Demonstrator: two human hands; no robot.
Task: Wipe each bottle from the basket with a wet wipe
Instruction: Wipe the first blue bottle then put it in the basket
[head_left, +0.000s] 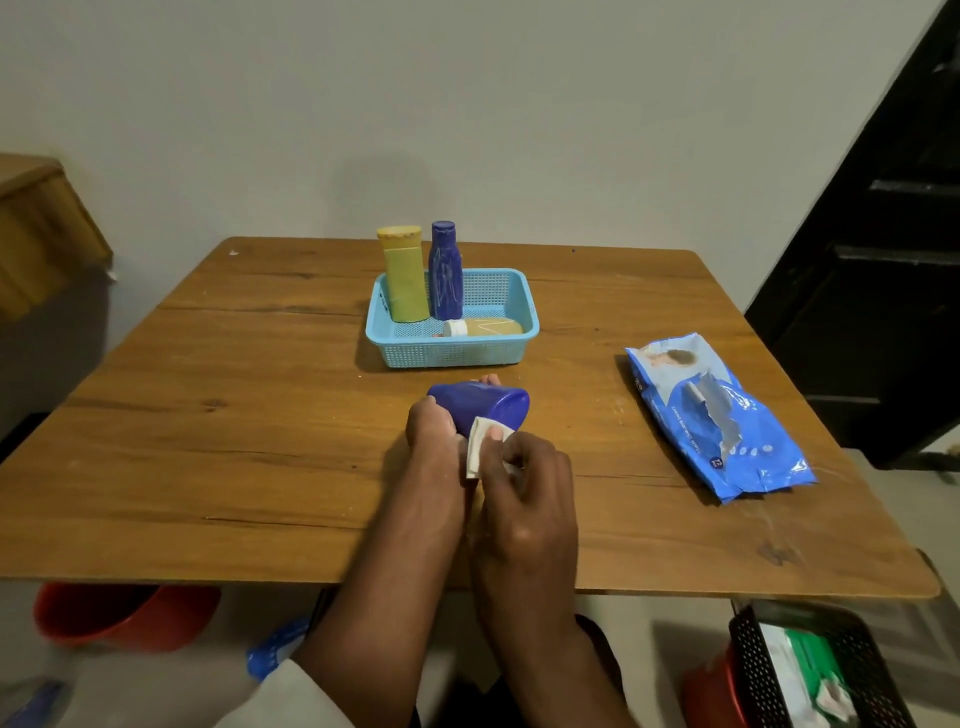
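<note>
A dark blue plastic bottle (480, 404) is gripped on its side by the left hand (434, 457), just above the wooden worktop (208, 441), near the light blue perforated plastic basket (452, 351). A folded white wet wipe (480, 447) is pinched against the bottle by the right hand (524, 499). In the basket, a yellow bottle (402, 275) and a blue bottle (445, 273) are stood upright, and a tan bottle (483, 327) is laid flat. A blue wipes packet (722, 415) is placed at the right.

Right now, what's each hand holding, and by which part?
Left hand grips the blue bottle round its body. Right hand pinches the folded wet wipe against the bottle.
</note>
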